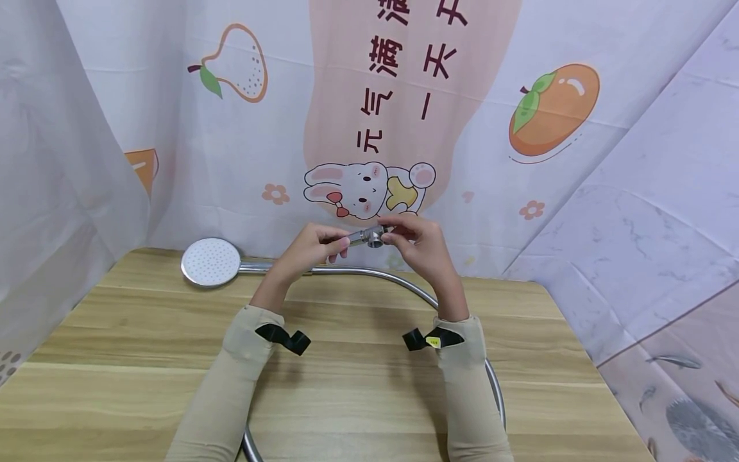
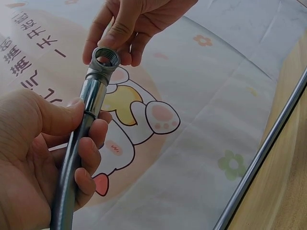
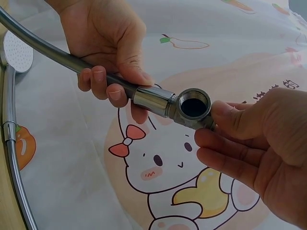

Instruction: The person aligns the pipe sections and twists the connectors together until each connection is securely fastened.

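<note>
In front of the curtain, above the table's far edge, both hands meet at a metal tee fitting (image 1: 375, 239) joined to the end of a shower hose (image 3: 53, 53). My left hand (image 1: 312, 249) grips the hose at its chrome end nut (image 3: 153, 99), fingers curled round it. With thumb and fingers my right hand (image 1: 424, 247) pinches the far side of the fitting. A round threaded opening shows on the fitting in both wrist views. The fitting meets the nut, though how far it is screwed on I cannot tell.
A white-faced shower head (image 1: 210, 262) lies at the table's back left, its hose running right along the back and round under the right forearm. The wooden table (image 1: 358, 398) ends at a printed curtain (image 1: 277, 128). Another curtain (image 1: 652, 231) hangs at the right.
</note>
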Available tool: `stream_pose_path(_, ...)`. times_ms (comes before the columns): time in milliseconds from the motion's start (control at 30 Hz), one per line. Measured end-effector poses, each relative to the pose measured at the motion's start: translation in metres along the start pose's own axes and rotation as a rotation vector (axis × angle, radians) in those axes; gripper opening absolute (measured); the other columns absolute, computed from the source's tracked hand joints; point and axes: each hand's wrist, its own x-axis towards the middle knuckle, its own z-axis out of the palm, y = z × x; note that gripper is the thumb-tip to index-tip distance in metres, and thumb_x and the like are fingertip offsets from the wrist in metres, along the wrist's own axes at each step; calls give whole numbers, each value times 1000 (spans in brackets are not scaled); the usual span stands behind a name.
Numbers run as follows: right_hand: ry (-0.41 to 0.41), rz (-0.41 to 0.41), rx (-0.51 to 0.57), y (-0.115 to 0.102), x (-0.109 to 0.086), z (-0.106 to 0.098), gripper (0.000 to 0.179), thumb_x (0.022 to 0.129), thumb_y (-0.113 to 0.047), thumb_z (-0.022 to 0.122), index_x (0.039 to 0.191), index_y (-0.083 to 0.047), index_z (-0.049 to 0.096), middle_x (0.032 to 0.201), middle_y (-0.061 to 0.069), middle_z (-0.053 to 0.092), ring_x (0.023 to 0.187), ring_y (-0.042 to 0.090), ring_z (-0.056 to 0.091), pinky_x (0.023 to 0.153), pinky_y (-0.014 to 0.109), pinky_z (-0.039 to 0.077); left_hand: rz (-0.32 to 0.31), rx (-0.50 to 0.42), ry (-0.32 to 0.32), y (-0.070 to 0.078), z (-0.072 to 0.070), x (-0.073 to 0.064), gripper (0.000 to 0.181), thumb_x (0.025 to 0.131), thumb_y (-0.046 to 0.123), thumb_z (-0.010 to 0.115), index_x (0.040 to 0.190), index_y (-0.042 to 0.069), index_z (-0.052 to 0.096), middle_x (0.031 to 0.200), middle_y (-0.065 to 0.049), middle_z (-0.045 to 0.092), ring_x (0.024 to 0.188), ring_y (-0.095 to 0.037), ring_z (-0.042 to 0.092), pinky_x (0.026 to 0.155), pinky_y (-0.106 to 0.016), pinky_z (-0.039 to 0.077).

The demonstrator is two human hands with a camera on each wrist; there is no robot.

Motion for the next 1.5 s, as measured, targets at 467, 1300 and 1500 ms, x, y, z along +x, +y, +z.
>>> stream_pose_path(467,-3,12,-15,3,0,1,21,90,3,73,110,-1,76,101,13,75,82,22,70,76,18,56,7,15,2,-3,0,1,20,104,12,59,104,-2,74,80,-16,64,63,-13,50,54,-22,37)
stream_pose_path(1300,-17,-51,-14,4,1,2,21,92,2,71,112,-2,75,100,12,74,83,20,68,79,24,58,9,-1,3,-4,-1,1,20,104,13,60,105,-2,73,77,-4,63,63,-12,51,54,-25,39)
stream_pose_path(1500,-28,-91,14,4,2,2,26,90,10,70,113,-1,75,104,14,74,85,22,68,82,31,61,-2,-10,6,-4,-2,0,21,104,14,59,106,-2,72,78,-4,62,63,-13,50,53,-27,41)
